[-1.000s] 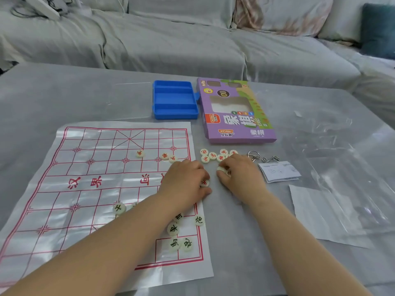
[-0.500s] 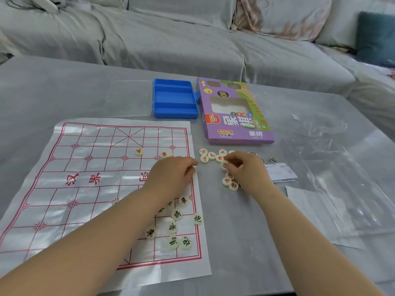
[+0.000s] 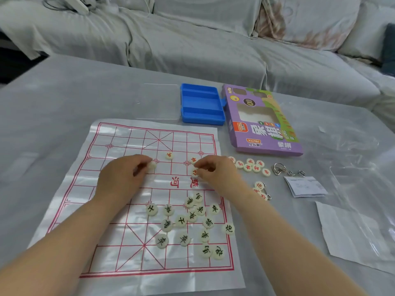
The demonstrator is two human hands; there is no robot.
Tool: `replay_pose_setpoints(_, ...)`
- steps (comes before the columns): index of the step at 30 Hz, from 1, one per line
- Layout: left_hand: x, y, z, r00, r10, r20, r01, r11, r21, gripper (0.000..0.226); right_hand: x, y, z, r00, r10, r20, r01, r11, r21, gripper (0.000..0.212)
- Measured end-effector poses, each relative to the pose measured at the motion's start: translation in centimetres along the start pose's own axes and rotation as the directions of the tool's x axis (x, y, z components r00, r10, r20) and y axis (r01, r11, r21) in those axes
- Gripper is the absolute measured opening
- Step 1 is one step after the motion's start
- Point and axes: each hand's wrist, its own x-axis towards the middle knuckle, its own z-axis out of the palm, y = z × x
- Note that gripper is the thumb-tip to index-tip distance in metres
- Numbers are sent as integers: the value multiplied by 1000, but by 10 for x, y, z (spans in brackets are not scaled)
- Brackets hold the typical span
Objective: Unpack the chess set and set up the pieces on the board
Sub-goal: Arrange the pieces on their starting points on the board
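As one disc [image 3: 152, 165] each is pinched by left hand [image 3: 121, 178] and right hand [image 3: 215, 173], black pieces [image 3: 191, 216] nearer the wrists are left unplaced.

Board [image 3: 119, 142]: glossy white sheet, red grid lines, red characters across the middle.
Black-character pieces [image 3: 181, 221], near right of board: cream discs.
Red-character pieces [image 3: 248, 167], right of board: cream discs too.
Tray [image 3: 202, 107], far: plain blue.
Box [image 3: 269, 147]: purple, green patch, orange label.
Table [image 3: 53, 124]: grey.
Sofa [image 3: 192, 50]: pale grey; cushion [image 3: 299, 22] with rust blotches.
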Motion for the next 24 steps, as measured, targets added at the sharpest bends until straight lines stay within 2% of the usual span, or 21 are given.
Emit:
replay_pose_setpoints(3, 2, -7, 5, 993, 115, -31, -112, 989, 98, 16, 2, -7, 10, 999, -37, 27, 39, 996, -86, 23)
replay_pose_setpoints(6, 5, -13, 6, 954, 292, -69, -277, 945, 174, 7, 5, -15, 18, 998, -60, 22, 63, 983, -174, 23)
replay_pose_setpoints(8, 4, -15, 7, 920, 387, -63, -368, 909, 197, 9, 9, -17, 22, 998, -60, 3, 58, 959, -277, 24)
replay_pose_setpoints(10, 4, -16, 6, 900, 435, -23, -424, 886, 188, 21, 11, -17, 24, 999, -41, -29, 29, 945, -325, 26)
replay_pose_setpoints(13, 5, -15, 5, 899, 437, 31, -435, 880, 190, 29, 7, -12, 16, 994, -44, -95, 13, 955, -296, 26)
replay_pose_setpoints(16, 4, -13, 6, 922, 384, 45, -386, 904, 182, 14, -7, 2, -6, 987, -35, -158, -8, 965, -261, 25)
replay_pose_setpoints(19, 4, -13, 8, 919, 393, 23, -390, 903, 181, 11, -22, 25, -31, 971, 24, -240, -84, 966, -246, 24)
replay_pose_setpoints(22, 2, -11, 7, 922, 387, 7, -382, 905, 188, 28, -42, 53, -47, 944, 94, -317, -182, 948, -260, 25)
replay_pose_setpoints(24, -1, -8, 6, 918, 397, 14, -392, 899, 195, 39, -56, 73, -47, 892, 86, -443, -193, 960, -204, 23)
